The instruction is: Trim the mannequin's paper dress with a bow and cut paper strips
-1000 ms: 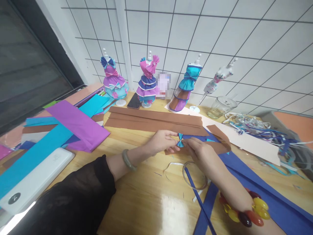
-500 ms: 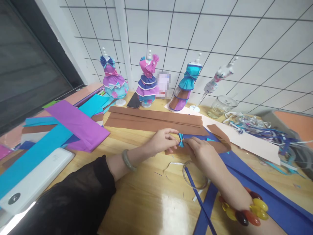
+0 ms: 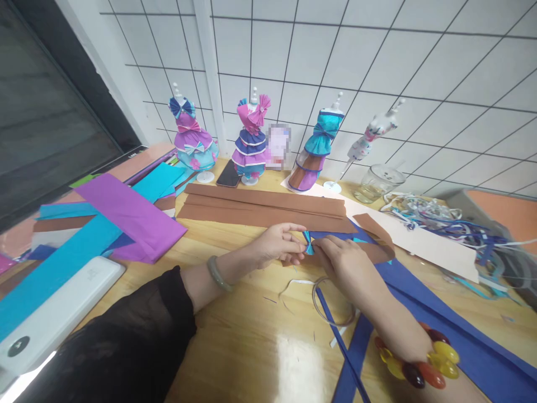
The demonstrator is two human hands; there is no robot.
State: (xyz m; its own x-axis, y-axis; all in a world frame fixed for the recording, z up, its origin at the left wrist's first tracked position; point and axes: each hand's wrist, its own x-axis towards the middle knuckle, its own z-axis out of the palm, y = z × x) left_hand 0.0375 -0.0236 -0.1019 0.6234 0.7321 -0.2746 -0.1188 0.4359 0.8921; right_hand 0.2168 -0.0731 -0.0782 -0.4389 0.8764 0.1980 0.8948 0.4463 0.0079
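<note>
At wooden table (image 3: 235, 352), lil mannequins (image 3: 249, 146) along back edge, pinching blue bow (image 3: 308, 245) between left hand (image 3: 274, 246) and right hand (image 3: 346, 263) fingertips.

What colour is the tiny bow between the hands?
The bow is mostly bright turquoise blue, seen best in the head view.

On the person's side of the small pleated turquoise-and-blue bow (image 3: 309, 246), bare pale wooden counter (image 3: 239, 347) leaves a passage. The left hand (image 3: 283, 246) and right hand (image 3: 342, 257) crowd the bow's two sides. Beyond it, a small mannequin in a turquoise, brown and purple dress (image 3: 319, 148) blocks passage.
</note>
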